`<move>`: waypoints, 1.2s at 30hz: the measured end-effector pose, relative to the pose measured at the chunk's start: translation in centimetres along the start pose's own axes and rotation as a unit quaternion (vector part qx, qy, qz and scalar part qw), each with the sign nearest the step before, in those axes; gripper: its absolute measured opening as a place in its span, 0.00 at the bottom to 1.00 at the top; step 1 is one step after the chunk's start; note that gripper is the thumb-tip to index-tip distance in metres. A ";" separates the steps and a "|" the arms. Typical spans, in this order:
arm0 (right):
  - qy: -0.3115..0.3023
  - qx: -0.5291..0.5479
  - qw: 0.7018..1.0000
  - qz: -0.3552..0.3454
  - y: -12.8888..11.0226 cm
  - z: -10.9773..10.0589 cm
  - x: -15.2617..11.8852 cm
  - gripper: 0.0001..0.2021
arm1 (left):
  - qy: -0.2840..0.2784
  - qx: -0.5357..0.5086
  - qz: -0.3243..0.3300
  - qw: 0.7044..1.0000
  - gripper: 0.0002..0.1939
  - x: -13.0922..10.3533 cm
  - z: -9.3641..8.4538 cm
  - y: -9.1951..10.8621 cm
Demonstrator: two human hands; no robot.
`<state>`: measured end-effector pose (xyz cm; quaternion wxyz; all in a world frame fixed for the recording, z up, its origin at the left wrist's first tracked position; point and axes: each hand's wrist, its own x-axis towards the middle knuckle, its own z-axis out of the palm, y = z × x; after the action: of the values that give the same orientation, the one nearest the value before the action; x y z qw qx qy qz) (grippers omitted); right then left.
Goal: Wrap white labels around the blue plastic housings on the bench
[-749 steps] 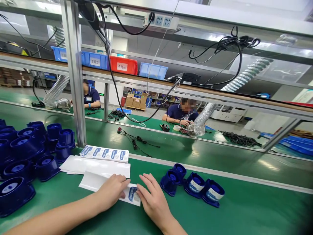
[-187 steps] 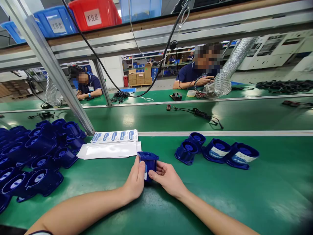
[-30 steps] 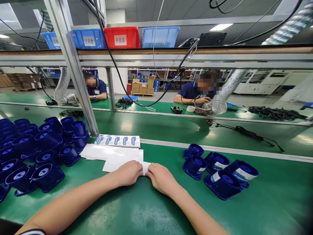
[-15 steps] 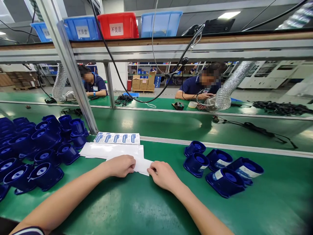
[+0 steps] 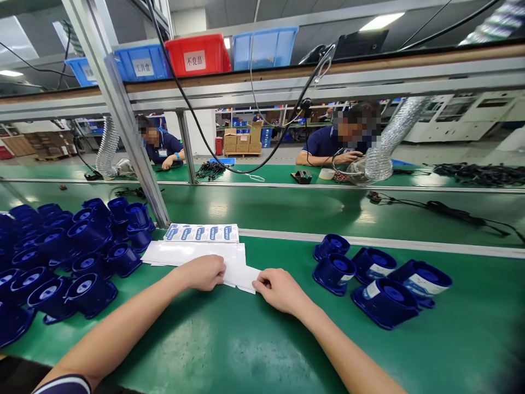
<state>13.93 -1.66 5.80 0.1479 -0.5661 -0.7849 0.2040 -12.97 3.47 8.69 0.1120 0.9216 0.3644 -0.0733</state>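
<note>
A white paper strip [image 5: 241, 278] lies on the green table in front of me. My left hand [image 5: 207, 272] is closed on the strip's left part, its fingertips curled under and partly hidden. At the strip's right end, my right hand [image 5: 274, 285] pinches the edge between thumb and fingers. Behind the left hand are blank white sheets [image 5: 184, 252], with a sheet of blue-and-white labels [image 5: 202, 233] at their back edge. Dark blue round parts with white labels [image 5: 385, 302] stand to the right of my hands. Many blue parts without visible side labels [image 5: 91, 294] crowd the left side.
A metal post [image 5: 135, 142] rises behind the left pile. Overhead, a shelf holds a red bin [image 5: 199, 54] and blue bins [image 5: 266, 48]. Black cables hang below it. Two people sit at the far bench, near a silver duct [image 5: 383, 156].
The view has tilted and shifted slightly, so the table items appear a little further right. Both hands keep nearly the same place on the strip.
</note>
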 end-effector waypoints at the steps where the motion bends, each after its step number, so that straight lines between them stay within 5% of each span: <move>1: -0.001 0.007 1.000 -0.001 0.1 0.0 0.0 0.15 | -0.002 0.000 0.002 1.000 0.07 -0.2 -0.2 -0.5; 21: -0.025 0.065 0.997 -0.011 1.1 0.1 0.4 0.15 | -0.019 0.012 0.004 1.000 0.11 -0.8 -0.6 -5.6; 36: -0.023 0.072 0.997 -0.008 1.3 0.4 0.3 0.16 | -0.019 -0.031 -0.009 0.999 0.10 -0.8 -0.8 -7.0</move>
<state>14.75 -1.06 4.78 0.1715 -0.5428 -0.7760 0.2715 -18.31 8.07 8.55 0.1466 0.9127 0.3726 -0.0810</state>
